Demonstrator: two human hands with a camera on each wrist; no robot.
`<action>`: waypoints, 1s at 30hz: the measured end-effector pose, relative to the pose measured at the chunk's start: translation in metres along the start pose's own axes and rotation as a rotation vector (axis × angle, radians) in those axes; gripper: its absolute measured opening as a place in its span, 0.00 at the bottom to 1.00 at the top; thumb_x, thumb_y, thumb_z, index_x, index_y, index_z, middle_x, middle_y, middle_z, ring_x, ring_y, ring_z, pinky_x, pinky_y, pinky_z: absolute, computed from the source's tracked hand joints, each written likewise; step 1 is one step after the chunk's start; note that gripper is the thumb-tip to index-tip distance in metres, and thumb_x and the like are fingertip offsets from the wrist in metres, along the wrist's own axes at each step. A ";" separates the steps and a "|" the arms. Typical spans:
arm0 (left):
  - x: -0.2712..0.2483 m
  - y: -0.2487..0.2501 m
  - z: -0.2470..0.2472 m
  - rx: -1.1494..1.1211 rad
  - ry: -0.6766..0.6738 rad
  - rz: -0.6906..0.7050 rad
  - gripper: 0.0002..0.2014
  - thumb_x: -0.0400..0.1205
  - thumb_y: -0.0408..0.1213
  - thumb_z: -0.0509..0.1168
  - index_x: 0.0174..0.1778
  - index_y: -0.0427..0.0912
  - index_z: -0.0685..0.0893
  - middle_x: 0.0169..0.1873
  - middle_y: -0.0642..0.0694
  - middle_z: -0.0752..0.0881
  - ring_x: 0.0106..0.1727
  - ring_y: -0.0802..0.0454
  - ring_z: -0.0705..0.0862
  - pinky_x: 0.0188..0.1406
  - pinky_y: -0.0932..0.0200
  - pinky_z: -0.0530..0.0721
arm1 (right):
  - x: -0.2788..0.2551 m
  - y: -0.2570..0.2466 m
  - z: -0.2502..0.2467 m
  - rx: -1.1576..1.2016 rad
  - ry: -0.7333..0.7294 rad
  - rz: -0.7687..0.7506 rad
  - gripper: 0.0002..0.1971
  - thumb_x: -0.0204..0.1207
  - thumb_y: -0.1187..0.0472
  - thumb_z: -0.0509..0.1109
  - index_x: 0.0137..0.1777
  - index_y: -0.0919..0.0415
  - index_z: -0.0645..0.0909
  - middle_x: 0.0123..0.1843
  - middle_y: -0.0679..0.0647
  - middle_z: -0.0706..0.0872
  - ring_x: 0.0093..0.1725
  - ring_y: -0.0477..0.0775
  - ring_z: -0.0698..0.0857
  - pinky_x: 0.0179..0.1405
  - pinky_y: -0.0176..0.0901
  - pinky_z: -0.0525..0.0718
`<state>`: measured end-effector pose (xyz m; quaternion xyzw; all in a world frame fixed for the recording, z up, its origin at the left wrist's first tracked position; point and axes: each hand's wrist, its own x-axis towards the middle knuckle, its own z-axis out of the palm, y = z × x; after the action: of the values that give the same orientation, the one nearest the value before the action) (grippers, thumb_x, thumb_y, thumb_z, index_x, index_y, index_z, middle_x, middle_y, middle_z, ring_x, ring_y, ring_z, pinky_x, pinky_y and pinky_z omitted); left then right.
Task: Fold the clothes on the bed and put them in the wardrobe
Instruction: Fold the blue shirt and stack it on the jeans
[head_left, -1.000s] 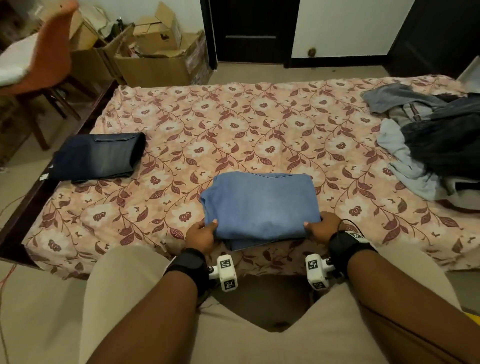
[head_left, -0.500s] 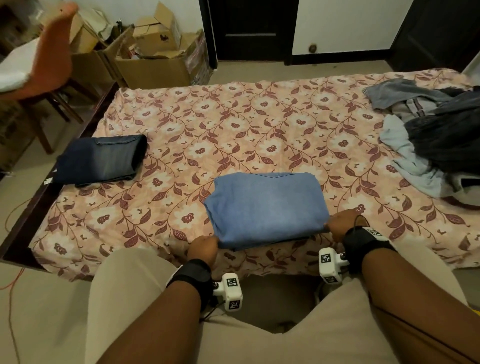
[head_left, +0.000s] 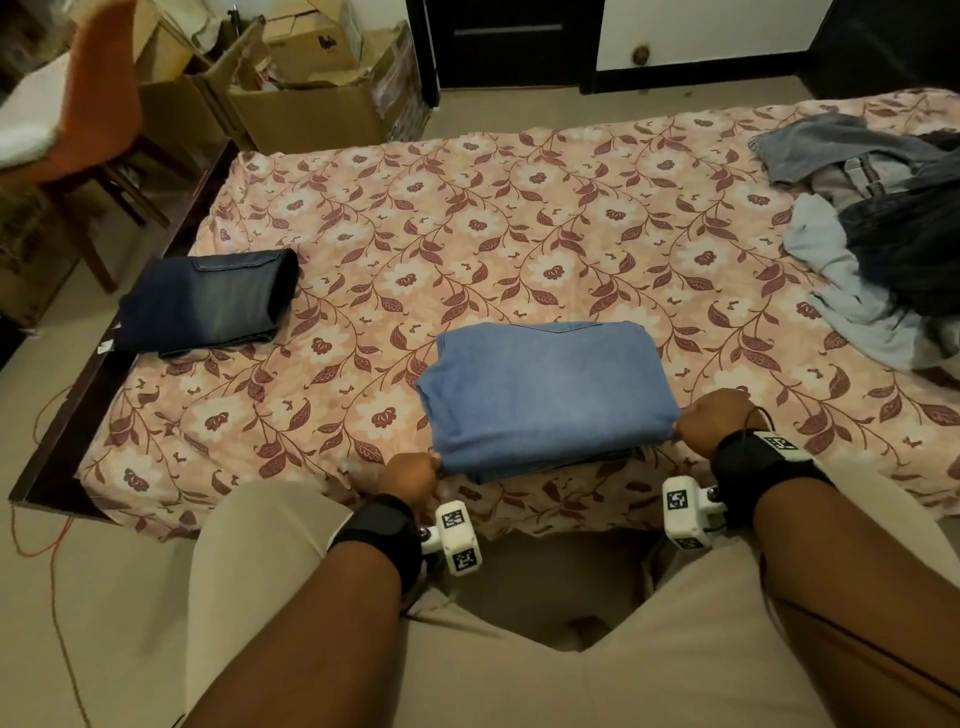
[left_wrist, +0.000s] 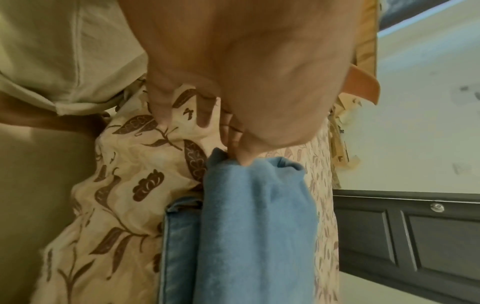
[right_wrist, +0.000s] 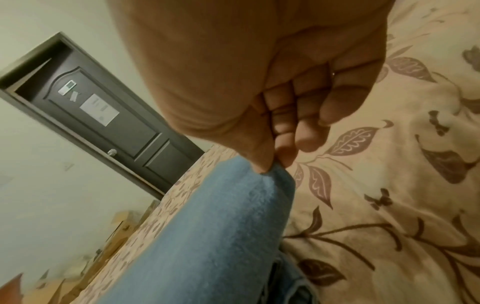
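**On the bed: both hands pinch folded light blue jeans**

Near the front edge of a bed (head_left: 519, 218) covered in a pink floral sheet lies a pair of light blue jeans (head_left: 545, 395), folded into a thick rectangle. The left hand (head_left: 413, 475) pinches the near left corner of the top layer between thumb and fingers (left_wrist: 239, 131), the other fingers curled toward the sheet. The right hand (head_left: 714, 421) pinches the near right corner the same way, thumb against curled fingers (right_wrist: 285, 152). Lower denim layers show beneath the held fold.

A second pair of dark jeans (head_left: 208, 301) sits folded at the bed's left edge, well apart. An unfolded heap of clothes (head_left: 883, 234) lies at the right side. Cardboard boxes (head_left: 306, 98) and an orange chair (head_left: 93, 104) stand beyond the bed's left end.
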<state>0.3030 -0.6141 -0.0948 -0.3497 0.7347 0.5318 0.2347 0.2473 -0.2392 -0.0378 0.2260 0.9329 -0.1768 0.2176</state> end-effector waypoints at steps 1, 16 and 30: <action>-0.004 0.003 -0.002 0.090 0.016 -0.003 0.10 0.86 0.39 0.64 0.58 0.41 0.88 0.37 0.46 0.85 0.44 0.42 0.85 0.60 0.35 0.90 | -0.001 -0.002 0.000 -0.007 0.001 -0.020 0.12 0.79 0.62 0.72 0.55 0.72 0.87 0.58 0.67 0.88 0.56 0.67 0.85 0.52 0.52 0.81; 0.021 0.147 -0.019 -0.065 0.300 0.465 0.05 0.85 0.36 0.72 0.46 0.40 0.91 0.41 0.50 0.91 0.41 0.54 0.85 0.42 0.60 0.81 | 0.077 -0.049 -0.047 0.321 0.051 -0.142 0.23 0.81 0.43 0.71 0.50 0.66 0.91 0.53 0.63 0.92 0.49 0.63 0.88 0.59 0.56 0.86; 0.092 0.163 0.005 0.301 0.244 0.276 0.20 0.93 0.40 0.54 0.42 0.34 0.83 0.42 0.36 0.85 0.42 0.43 0.80 0.40 0.50 0.73 | 0.126 -0.080 -0.026 0.224 -0.015 -0.140 0.21 0.85 0.57 0.67 0.45 0.79 0.85 0.47 0.73 0.87 0.50 0.70 0.84 0.52 0.54 0.80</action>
<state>0.1194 -0.6025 -0.0615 -0.2686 0.8694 0.3973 0.1187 0.0978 -0.2512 -0.0585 0.1821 0.9192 -0.2962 0.1851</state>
